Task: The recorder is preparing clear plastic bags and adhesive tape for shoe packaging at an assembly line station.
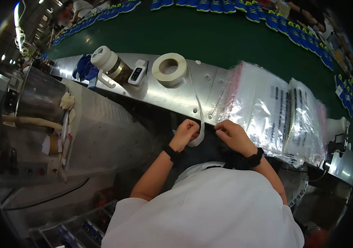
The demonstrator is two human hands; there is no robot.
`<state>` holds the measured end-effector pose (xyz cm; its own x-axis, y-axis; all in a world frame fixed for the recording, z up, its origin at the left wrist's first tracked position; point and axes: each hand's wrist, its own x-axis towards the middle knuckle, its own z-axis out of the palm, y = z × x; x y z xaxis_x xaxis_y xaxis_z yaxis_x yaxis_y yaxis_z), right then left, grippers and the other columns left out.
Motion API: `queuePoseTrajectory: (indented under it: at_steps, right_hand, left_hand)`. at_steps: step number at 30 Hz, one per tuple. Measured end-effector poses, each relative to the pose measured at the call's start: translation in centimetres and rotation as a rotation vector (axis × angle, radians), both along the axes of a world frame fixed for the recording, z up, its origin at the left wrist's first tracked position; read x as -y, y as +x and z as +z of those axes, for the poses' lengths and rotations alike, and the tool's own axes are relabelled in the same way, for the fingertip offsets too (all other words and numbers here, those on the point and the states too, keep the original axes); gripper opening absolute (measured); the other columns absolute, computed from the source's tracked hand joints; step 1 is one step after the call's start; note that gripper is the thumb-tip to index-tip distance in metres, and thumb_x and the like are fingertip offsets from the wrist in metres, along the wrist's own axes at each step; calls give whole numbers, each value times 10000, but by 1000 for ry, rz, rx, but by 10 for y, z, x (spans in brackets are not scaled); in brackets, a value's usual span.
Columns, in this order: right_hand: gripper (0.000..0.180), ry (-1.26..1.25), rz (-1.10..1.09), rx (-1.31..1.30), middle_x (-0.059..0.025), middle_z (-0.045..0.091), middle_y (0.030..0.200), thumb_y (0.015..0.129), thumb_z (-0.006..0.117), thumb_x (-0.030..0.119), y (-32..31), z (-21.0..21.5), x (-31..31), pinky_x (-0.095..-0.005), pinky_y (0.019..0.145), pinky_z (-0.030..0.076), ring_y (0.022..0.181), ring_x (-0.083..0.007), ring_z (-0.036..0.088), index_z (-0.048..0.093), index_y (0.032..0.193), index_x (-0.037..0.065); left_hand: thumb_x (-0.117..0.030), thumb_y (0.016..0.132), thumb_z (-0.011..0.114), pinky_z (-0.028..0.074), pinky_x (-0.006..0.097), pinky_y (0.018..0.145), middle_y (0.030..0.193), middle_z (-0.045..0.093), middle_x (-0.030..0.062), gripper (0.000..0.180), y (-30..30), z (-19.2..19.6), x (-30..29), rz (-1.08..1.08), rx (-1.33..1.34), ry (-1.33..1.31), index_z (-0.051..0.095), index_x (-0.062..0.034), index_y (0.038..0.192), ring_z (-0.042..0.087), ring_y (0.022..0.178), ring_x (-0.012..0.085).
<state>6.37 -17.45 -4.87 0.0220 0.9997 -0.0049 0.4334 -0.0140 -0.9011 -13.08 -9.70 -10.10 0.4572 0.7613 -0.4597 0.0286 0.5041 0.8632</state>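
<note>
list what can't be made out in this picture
Head view throughout:
Left hand: some fingers, hidden by the curled hand itself.
White tape strip: its end, obscured around the left hand.
Clear plastic bags: printing, too small and blurred.
Blue shoes: some cut off by the upper edge.

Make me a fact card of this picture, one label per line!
Left hand: fingers curled beside a narrow white strip; grip unclear
Right hand: fingers bent, right of the strip, near stacked clear plastic bags
On shiny metal ledge: white ring-shaped roll, small white device with dark screen, white-lidded bottle
Far side: blue shoes around the dark green surface
</note>
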Motion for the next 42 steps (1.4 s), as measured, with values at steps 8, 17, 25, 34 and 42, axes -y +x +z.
queuePoseTrajectory:
  at_steps: [8, 17, 25, 34, 42]
  right_hand:
    - [236, -236, -26, 52, -129, 610, 756, 797, 580, 187, -11, -17, -20, -311, 615, 461, 672, -223, 593, 570, 925, -11]
    - [196, -456, -2, -798, 2, 530, 687, 826, 579, 170, 1, -15, -27, -187, 482, 367, 543, -56, 474, 536, 927, 9]
    - [107, 161, 6, -121, -57, 548, 713, 812, 563, 99, -12, 5, -36, -242, 550, 401, 601, -120, 503, 581, 825, -5]
    - [121, 176, -124, -93, -124, 569, 741, 775, 575, 118, -14, 15, -42, -316, 603, 425, 664, -244, 550, 584, 775, -3]
    - [219, -336, -125, -8, -119, 559, 753, 795, 571, 227, 48, -1, -8, -337, 622, 427, 681, -235, 542, 574, 786, 9]
  left_hand:
    - [-241, 883, 489, 356, 188, 459, 686, 521, 9, 207, 18, 14, -3, -103, 76, -99, 529, -48, 818, 479, 534, 60]
    - [-174, 878, 489, 473, 230, 594, 813, 564, 42, 133, 27, 30, 2, 22, 247, -63, 512, -45, 900, 554, 674, 98]
    - [-75, 817, 555, 453, 252, 608, 855, 577, 79, 178, 31, 47, 5, 8, -319, 1206, 555, 3, 976, 546, 724, 136]
    - [-147, 874, 529, 462, 203, 623, 786, 573, 27, 188, 36, 42, -20, 141, 181, 227, 563, 32, 921, 543, 683, 79]
    - [-124, 908, 435, 476, 256, 703, 863, 600, 84, 204, 40, 50, -31, 135, 15, 700, 542, 46, 939, 579, 751, 126]
